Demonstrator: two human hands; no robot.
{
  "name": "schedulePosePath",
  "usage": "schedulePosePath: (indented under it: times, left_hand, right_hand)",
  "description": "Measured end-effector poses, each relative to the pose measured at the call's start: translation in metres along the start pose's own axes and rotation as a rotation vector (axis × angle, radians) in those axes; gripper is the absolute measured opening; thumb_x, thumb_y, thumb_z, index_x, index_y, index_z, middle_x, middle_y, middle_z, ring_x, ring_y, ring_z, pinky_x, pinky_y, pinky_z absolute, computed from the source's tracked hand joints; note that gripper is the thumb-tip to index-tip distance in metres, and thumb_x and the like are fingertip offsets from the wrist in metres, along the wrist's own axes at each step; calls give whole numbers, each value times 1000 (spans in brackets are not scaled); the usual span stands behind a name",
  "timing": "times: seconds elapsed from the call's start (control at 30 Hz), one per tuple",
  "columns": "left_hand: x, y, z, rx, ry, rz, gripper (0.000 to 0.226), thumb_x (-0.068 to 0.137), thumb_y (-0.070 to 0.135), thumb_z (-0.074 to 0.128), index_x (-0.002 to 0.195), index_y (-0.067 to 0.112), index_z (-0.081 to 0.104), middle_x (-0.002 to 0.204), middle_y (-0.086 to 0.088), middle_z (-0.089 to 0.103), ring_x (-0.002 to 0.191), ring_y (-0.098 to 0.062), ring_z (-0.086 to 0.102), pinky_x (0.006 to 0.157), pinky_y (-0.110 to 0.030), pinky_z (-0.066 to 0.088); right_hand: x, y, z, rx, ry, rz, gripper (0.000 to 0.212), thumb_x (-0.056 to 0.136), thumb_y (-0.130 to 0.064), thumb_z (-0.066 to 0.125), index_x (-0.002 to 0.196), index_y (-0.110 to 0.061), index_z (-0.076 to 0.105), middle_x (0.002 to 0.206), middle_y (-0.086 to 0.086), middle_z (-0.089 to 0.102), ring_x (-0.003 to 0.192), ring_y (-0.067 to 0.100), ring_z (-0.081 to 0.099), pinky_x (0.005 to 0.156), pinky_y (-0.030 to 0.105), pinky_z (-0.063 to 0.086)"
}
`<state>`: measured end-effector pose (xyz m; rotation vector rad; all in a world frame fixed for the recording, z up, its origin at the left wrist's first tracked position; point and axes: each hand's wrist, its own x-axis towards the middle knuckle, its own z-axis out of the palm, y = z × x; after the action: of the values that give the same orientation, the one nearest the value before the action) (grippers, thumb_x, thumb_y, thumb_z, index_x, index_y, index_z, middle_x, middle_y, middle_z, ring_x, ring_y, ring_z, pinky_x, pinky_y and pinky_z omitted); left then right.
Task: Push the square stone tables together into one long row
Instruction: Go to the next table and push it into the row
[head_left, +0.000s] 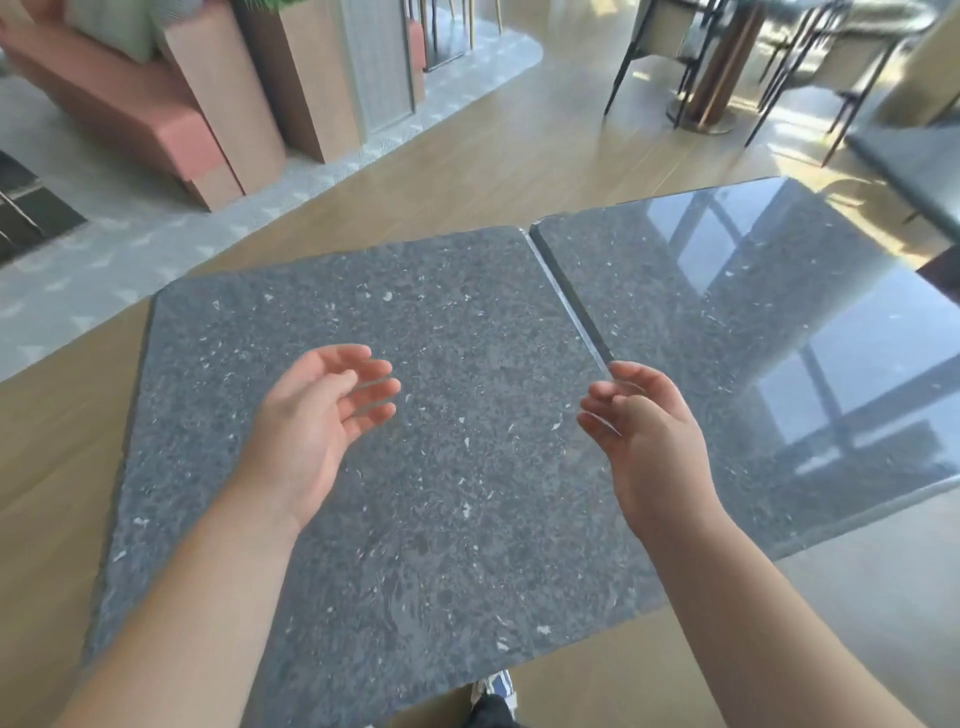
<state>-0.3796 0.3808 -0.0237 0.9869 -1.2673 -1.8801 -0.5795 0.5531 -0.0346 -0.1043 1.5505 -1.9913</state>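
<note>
Two square stone tables show: the near stone table (363, 467) lies directly under both hands, and the right stone table (753, 364) sits just beside it, a narrow seam (569, 304) running away from the right hand (644, 441). The row's long axis runs left to right. The left hand (322, 421) and the right hand hover with fingers loosely spread, holding nothing. The right hand is nearer the seam.

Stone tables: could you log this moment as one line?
near dark speckled square stone table | beside glossy dark stone table, narrow seam | left hand open above | right hand open
</note>
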Motion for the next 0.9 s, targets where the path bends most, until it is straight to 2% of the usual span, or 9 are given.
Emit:
schedulePosePath:
  times: [0.2,0.4,0.53,0.7,0.9]
  left_hand:
    - [0,21,-48,2,-70,12,27,101,-2,38,108,9,62,99,-10,70,97,-28,68,87,-43,54]
    - [5,39,-143,-58,-127,-22,28,100,-4,36,104,8,62,93,-8,70,89,-25,69,87,-44,55]
    - [6,62,-213,42,-217,-51,26,101,-4,38,105,7,61,95,-10,70,89,-25,70,87,-45,55]
    - [5,84,-292,182,-272,1,24,101,-2,41,103,10,61,94,-9,71,90,-25,69,82,-41,54]
    - [-10,82,-338,132,-296,-92,25,101,-4,38,103,8,60,95,-11,68,91,-28,67,85,-44,53]
  right_hand:
    - [-32,13,36,-13,24,-64,36,91,12,36,107,-10,60,79,2,65,78,19,62,79,33,55]
    - [-97,75,96,-46,121,-78,37,90,14,35,104,-10,59,80,6,62,69,18,58,76,35,52]
    - [-161,111,149,17,267,-135,37,90,14,34,104,-10,59,81,6,61,71,20,58,73,33,52]
    - [-229,130,209,13,317,-192,36,91,15,33,106,-8,57,81,5,61,70,17,59,73,31,54]
    - [-277,155,235,-14,348,-216,37,91,14,34,104,-11,58,81,4,63,73,19,59,76,34,53]
